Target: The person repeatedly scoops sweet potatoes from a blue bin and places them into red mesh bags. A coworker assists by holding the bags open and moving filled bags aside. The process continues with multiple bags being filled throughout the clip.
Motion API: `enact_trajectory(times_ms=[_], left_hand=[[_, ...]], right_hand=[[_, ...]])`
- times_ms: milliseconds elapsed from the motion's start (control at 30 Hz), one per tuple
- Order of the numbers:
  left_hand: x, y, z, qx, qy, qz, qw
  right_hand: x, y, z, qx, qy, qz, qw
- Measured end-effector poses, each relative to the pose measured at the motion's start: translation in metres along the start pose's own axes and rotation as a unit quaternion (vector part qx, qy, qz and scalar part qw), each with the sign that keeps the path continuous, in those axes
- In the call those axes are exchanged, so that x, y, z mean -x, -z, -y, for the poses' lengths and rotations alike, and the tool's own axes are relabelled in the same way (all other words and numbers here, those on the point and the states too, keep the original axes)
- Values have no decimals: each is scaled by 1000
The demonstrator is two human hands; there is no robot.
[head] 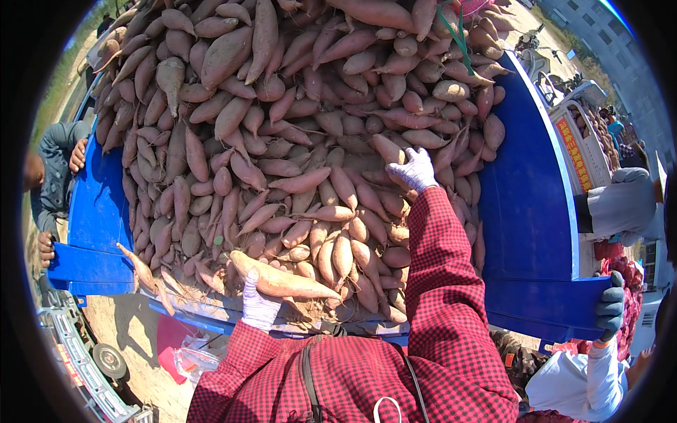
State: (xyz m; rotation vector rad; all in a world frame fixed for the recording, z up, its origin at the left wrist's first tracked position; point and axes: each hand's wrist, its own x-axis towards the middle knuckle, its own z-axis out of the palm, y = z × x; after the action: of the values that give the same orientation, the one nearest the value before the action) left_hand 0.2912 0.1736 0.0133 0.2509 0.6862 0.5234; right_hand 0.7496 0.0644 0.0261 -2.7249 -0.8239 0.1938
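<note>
A large heap of sweet potatoes [338, 127] fills a blue metal truck bed [521, 174]. My left hand [259, 301], in a whitish knit glove, holds a long, pale sweet potato [283, 277] near the bed's rear edge; part of its grip is hidden under the root. Reaching further into the heap, my right hand [415, 168] wears a similar glove and has its fingers on an elongated sweet potato [387, 149]. Several lighter, sunlit sweet potatoes [342, 256] lie between my two hands. Both my arms are in red-and-black checked sleeves.
At left, a person's hands [46, 248] rest on the blue side wall. A dark-gloved hand [611, 305] of another person grips the right panel. Further right stand a person in grey [621, 203] and a loaded vehicle [582, 143]. A green strap [459, 39] lies on the heap.
</note>
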Motion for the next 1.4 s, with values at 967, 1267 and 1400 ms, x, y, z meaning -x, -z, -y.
enact_trajectory(times_ms=[967, 1267, 1400], left_hand=[[-24, -78, 9, -36, 37, 84, 995], [17, -89, 29, -100, 93, 125, 983], [42, -83, 50, -164, 155, 141, 964]], right_hand=[[27, -20, 25, -490, 94, 105, 860], [265, 61, -75, -895, 12, 9, 446], [419, 31, -112, -934, -65, -128, 328]])
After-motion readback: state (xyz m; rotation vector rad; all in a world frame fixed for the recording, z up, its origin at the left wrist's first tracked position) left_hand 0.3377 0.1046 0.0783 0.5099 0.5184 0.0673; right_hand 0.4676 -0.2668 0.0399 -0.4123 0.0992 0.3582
